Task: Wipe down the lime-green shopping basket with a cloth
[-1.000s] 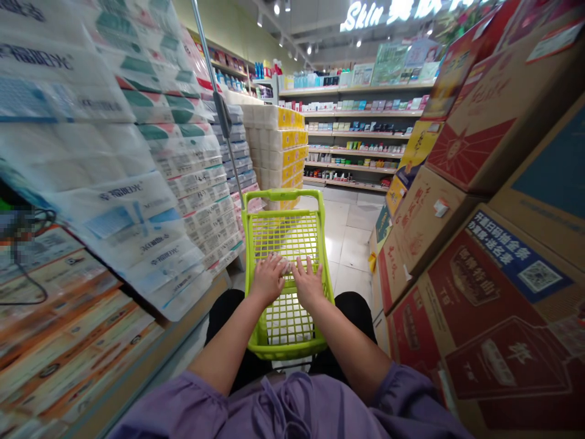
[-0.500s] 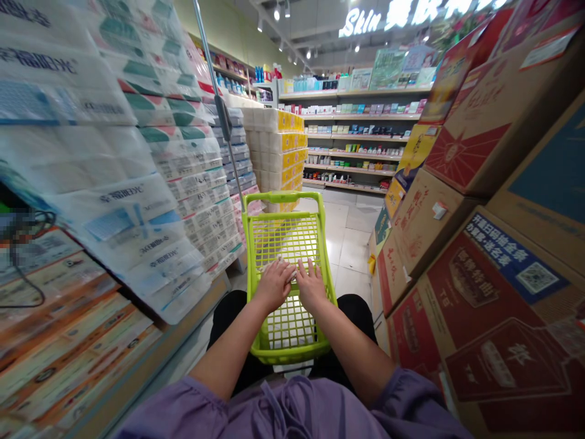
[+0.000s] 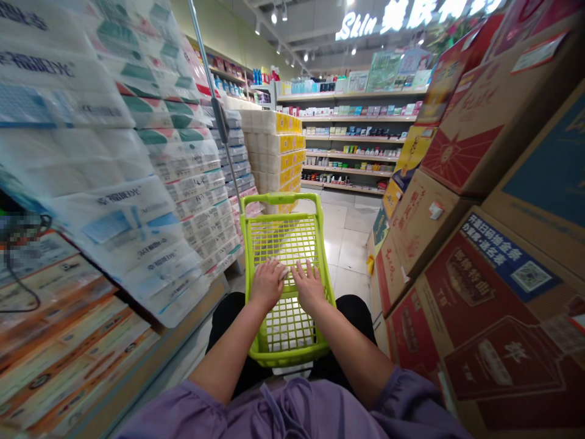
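The left hand (image 3: 267,284) has edged left, green basket (image 3: 290,356) beneath its parted fingers and the spread right hand (image 3: 309,286).

stacked wrapped packs (image 3: 132,213) left, printed cartons (image 3: 475,274) right, stocked shelves (image 3: 354,137) beyond

- Basket (image 3: 290,356), six o'clock: lime green, square grid pattern
- Blouse (image 3: 315,405), six o'clock: plain purple
- Trousers (image 3: 357,311), five and seven o'clock: black
- Plastic-wrapped packs (image 3: 125,213), nine o'clock: white, blue patches, dark blue lettering
- Stacked rolls (image 3: 267,146), near twelve o'clock: cream, yellow ends
- Carton (image 3: 498,347), four o'clock: brown, dark red panels, blue-and-white label
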`<control>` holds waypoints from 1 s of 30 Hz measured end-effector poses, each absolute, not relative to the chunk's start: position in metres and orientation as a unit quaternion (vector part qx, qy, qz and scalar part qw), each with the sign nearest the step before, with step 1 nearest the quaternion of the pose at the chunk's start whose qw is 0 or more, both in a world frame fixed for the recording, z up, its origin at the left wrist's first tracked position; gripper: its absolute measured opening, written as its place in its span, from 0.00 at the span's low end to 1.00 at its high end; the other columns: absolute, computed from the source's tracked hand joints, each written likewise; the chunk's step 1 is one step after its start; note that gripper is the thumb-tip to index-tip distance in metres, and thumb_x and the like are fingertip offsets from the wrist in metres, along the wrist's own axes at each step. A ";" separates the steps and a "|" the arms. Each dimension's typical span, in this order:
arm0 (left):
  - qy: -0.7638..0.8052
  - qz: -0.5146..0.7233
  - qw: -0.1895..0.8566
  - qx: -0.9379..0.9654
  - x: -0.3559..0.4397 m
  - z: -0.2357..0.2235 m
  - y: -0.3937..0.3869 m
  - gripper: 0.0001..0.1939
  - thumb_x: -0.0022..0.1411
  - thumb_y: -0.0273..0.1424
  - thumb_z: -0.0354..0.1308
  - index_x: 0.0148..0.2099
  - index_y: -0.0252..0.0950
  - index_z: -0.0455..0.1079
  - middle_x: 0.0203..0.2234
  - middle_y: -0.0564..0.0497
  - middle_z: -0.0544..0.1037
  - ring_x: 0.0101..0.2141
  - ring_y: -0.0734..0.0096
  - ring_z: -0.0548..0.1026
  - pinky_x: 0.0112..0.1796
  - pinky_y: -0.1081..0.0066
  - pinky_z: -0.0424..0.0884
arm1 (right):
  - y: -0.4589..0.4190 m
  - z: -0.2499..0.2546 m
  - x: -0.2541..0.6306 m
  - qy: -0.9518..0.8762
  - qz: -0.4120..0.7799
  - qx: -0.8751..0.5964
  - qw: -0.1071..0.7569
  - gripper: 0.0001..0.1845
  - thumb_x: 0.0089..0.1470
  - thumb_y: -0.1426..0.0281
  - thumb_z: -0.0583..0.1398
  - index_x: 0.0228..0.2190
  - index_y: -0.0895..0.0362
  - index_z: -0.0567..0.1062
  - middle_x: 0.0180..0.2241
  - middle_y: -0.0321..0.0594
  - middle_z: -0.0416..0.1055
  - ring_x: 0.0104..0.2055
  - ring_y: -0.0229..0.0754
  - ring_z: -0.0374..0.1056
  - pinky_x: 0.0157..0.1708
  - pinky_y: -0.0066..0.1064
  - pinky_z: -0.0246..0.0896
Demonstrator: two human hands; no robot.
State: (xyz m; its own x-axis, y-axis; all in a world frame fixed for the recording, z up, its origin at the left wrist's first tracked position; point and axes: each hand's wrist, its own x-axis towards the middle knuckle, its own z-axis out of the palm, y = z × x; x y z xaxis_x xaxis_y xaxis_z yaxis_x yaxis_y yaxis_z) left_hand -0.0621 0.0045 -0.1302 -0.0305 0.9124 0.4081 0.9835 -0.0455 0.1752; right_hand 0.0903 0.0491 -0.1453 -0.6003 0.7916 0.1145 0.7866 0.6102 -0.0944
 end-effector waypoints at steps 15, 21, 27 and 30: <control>-0.709 -0.224 0.131 -0.656 -0.065 -0.139 0.008 0.24 0.58 0.26 0.53 0.58 0.38 0.64 0.61 0.42 0.62 0.62 0.48 0.55 0.59 0.47 0.55 | 0.052 -0.151 0.089 -0.895 0.028 -0.438 0.080 0.44 0.46 0.81 0.54 0.64 0.55 0.50 0.67 0.41 0.38 0.69 0.55 0.29 0.64 0.52 0.32; -0.669 -0.207 0.091 -0.708 -0.066 -0.145 0.009 0.23 0.59 0.27 0.53 0.57 0.39 0.64 0.57 0.45 0.67 0.62 0.52 0.56 0.59 0.48 0.55 | 0.052 -0.150 0.088 -0.893 0.025 -0.442 0.080 0.44 0.46 0.82 0.54 0.64 0.54 0.51 0.67 0.40 0.38 0.69 0.54 0.29 0.64 0.52 0.31; -0.665 -0.237 0.105 -0.700 -0.067 -0.143 0.009 0.31 0.55 0.24 0.54 0.62 0.35 0.58 0.62 0.41 0.60 0.62 0.54 0.56 0.59 0.53 0.58 | 0.049 -0.145 0.089 -0.894 0.029 -0.442 0.068 0.45 0.45 0.83 0.54 0.64 0.55 0.50 0.67 0.41 0.39 0.69 0.54 0.30 0.64 0.52 0.31; -0.732 -0.238 0.139 -0.623 -0.065 -0.140 0.008 0.28 0.56 0.26 0.55 0.60 0.32 0.61 0.61 0.36 0.60 0.63 0.44 0.53 0.59 0.46 0.54 | 0.051 -0.147 0.088 -0.895 0.024 -0.439 0.072 0.46 0.44 0.83 0.54 0.64 0.54 0.49 0.67 0.41 0.39 0.69 0.53 0.30 0.63 0.52 0.32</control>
